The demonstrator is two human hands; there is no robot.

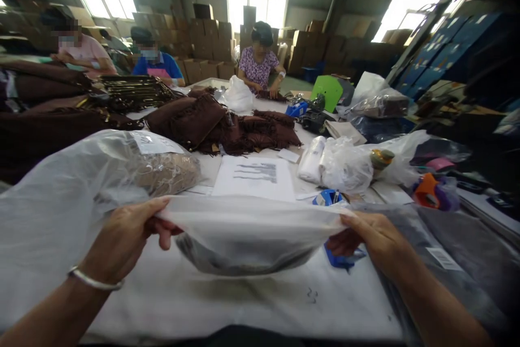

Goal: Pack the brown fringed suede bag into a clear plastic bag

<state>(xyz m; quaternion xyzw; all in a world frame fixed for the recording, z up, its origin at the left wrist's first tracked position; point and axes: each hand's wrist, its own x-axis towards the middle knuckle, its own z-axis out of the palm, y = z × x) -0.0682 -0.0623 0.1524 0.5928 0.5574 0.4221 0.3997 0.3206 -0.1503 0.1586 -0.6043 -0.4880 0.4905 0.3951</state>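
A translucent white plastic bag [252, 222] is stretched between my two hands above the white table surface. My left hand [125, 233] pinches its left upper corner, thumb on top and fingers curled beneath. At the opposite corner, my right hand [368, 236] grips the bag in the same way. Something dark shows through the lower part of the bag, but I cannot make out what it is. Behind the bag lies a white printed sheet [254, 176]. Blue tape dispensers [327, 197] sit close to my right hand, partly hidden by it and the bag.
Dark brown folded fabric [187, 119] is piled across the left and middle. A large clear bag with tan contents [166, 171] lies at left. White plastic rolls [312, 160], an orange tape dispenser [426, 191] and grey bagged items [442, 249] occupy the right. Several people work beyond the table.
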